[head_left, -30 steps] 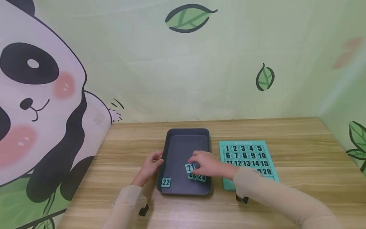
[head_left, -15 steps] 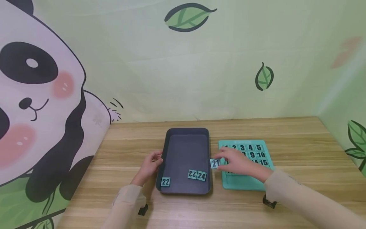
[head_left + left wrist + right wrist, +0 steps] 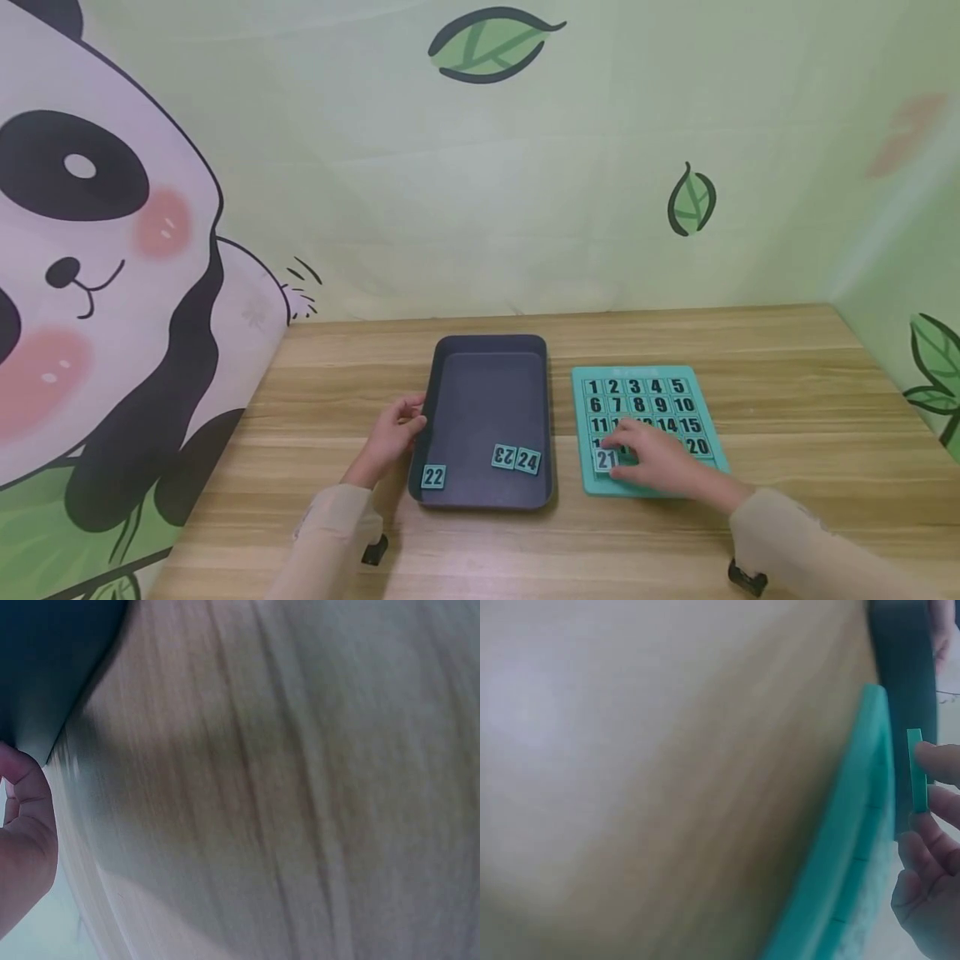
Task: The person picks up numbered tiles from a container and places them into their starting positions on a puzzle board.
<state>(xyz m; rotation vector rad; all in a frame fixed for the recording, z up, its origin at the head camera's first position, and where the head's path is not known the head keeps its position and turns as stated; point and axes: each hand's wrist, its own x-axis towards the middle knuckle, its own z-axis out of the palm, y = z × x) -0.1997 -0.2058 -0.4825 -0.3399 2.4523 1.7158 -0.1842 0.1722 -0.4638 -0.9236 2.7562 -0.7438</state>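
In the head view my right hand (image 3: 658, 460) pinches a teal number tile marked 21 (image 3: 604, 461) over the lower left of a teal number board (image 3: 630, 487). The right wrist view shows that tile (image 3: 916, 771) edge-on between thumb and fingers, above the board (image 3: 832, 862). Rows of tiles from 1 to 20 fill the board's upper part, some hidden by the hand. My left hand (image 3: 390, 437) grips the left rim of a dark tray (image 3: 491, 392). Inside the tray lie tile 22 (image 3: 433, 477), tile 23 (image 3: 503, 457), upside down, and tile 24 (image 3: 528, 461).
Both tray and board lie on a wood-grain table (image 3: 795, 400), with a narrow strip of tabletop between them. A green wall cloth (image 3: 600, 167) with a panda and leaves stands behind the table. Black wrist straps show at both sleeves.
The right hand has carried tile 21 out of the tray, rightward across the tray's rim to the board's lower left. The left hand stays at the tray's rim.
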